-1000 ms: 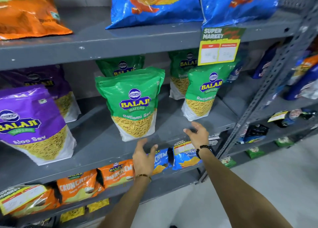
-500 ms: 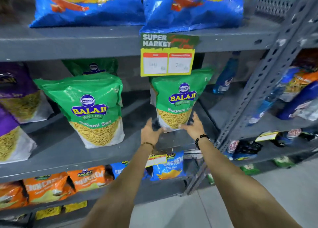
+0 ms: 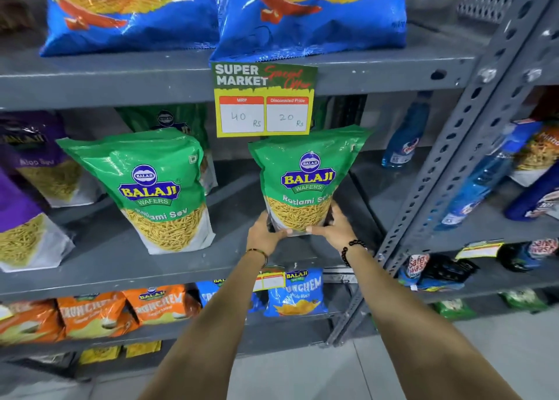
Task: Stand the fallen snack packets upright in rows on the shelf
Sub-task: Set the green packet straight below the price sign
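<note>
A green Balaji Ratlami Sev packet [image 3: 305,176] stands upright at the right of the grey middle shelf [image 3: 151,266]. My left hand [image 3: 263,232] clasps its lower left corner and my right hand [image 3: 334,227] clasps its lower right corner. A second green Ratlami Sev packet [image 3: 151,188] stands upright to the left, apart from my hands, with a third green packet [image 3: 169,117] behind it. Purple Aloo Sev packets [image 3: 27,218] stand at the far left.
A yellow price tag [image 3: 263,100] hangs from the upper shelf edge just above the held packet. Blue chip bags [image 3: 302,15] lie on the top shelf. Orange and blue Crunchem packets [image 3: 151,306] fill the lower shelf. A slotted upright post [image 3: 447,170] and blue bottles [image 3: 405,136] stand to the right.
Both hands rose from the shelf's front edge and closed on the base of the right green packet. The view has shifted right and moved closer.
</note>
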Demonstrator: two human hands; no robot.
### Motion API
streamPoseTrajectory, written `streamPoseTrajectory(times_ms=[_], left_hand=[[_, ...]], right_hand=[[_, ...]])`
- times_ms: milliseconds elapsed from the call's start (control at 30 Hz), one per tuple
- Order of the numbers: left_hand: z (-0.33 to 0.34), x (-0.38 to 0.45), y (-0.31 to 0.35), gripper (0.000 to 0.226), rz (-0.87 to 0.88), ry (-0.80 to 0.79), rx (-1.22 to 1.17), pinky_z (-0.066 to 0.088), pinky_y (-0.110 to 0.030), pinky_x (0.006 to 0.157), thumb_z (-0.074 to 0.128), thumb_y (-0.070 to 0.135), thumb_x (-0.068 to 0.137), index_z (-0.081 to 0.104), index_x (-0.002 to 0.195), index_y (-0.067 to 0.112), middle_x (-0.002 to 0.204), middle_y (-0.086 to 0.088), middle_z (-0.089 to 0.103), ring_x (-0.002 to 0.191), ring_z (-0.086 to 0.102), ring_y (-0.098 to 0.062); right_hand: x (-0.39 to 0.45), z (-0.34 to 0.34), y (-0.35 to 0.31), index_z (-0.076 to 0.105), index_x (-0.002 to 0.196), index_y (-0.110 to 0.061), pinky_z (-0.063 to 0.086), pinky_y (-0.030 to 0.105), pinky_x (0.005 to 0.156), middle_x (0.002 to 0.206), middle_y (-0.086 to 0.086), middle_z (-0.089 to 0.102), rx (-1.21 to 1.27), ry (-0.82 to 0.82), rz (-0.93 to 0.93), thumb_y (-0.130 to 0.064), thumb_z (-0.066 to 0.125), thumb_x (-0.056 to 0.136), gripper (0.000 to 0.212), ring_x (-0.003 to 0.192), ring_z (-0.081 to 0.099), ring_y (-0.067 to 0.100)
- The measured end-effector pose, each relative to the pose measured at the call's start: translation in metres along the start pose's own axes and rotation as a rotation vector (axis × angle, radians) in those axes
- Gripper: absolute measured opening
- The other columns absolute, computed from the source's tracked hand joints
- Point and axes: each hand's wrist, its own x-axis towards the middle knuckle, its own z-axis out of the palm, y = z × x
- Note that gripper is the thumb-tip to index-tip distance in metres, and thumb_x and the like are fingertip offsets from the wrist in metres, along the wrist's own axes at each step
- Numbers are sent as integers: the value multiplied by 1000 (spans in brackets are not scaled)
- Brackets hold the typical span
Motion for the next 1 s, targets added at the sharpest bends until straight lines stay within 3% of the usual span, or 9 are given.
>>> streamPoseTrajectory(times_ms=[267, 633, 1000], left_hand=[[-5, -13, 0, 54, -15, -2, 26, 46, -45, 103, 75, 13, 73, 51, 121, 7, 127, -13, 62, 114, 59, -29], [-4, -17, 4, 46, -46, 11, 37, 44, -39, 103, 71, 9, 77, 52, 118, 4, 127, -14, 61, 115, 58, -29], [4, -10, 10, 47, -77, 40, 84, 42, -44, 103, 67, 16, 81, 49, 124, 9, 131, -13, 60, 119, 56, -32]], right_hand=[[-11, -1, 4, 29, 142, -22, 34, 54, 110, 146, 8, 43, -35, -10, -15, -20, 82, 61, 98, 135, 38, 29], [-5, -3, 6, 36, 138, -13, 34, 45, 111, 142, 10, 48, -67, 8, -47, -10, 80, 65, 86, 131, 43, 28], [0, -4, 2, 34, 140, -18, 38, 51, 108, 142, 10, 49, -144, 26, -26, -19, 80, 65, 88, 129, 46, 31]])
